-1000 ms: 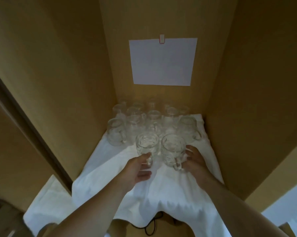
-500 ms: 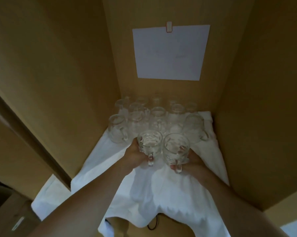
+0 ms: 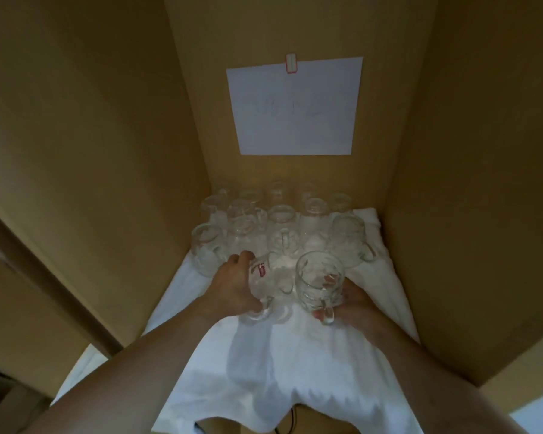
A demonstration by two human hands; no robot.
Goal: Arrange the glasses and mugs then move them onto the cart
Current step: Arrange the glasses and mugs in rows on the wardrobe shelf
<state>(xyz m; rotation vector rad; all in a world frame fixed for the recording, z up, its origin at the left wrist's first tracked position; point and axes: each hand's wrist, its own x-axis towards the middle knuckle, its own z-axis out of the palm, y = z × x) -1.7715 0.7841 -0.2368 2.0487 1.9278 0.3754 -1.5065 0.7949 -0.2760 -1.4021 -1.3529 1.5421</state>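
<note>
Since the earlier frame both front mugs have come up off the white cloth (image 3: 295, 364) and toward me: my left hand (image 3: 232, 286) curls round the left mug (image 3: 271, 286), my right hand (image 3: 354, 300) grips the right mug (image 3: 318, 281) from its 4 o'clock side, handles facing me. I judge one per hand keeps the glass from knocking. The remaining glasses and mugs (image 3: 279, 227) stand clustered at 12 o'clock, against the cupboard wall (image 3: 107, 120); no cart shows.

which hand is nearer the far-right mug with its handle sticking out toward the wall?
Right. The right hand grips a front mug just in front of that far-right mug; the left hand grips another mug further left.
</note>
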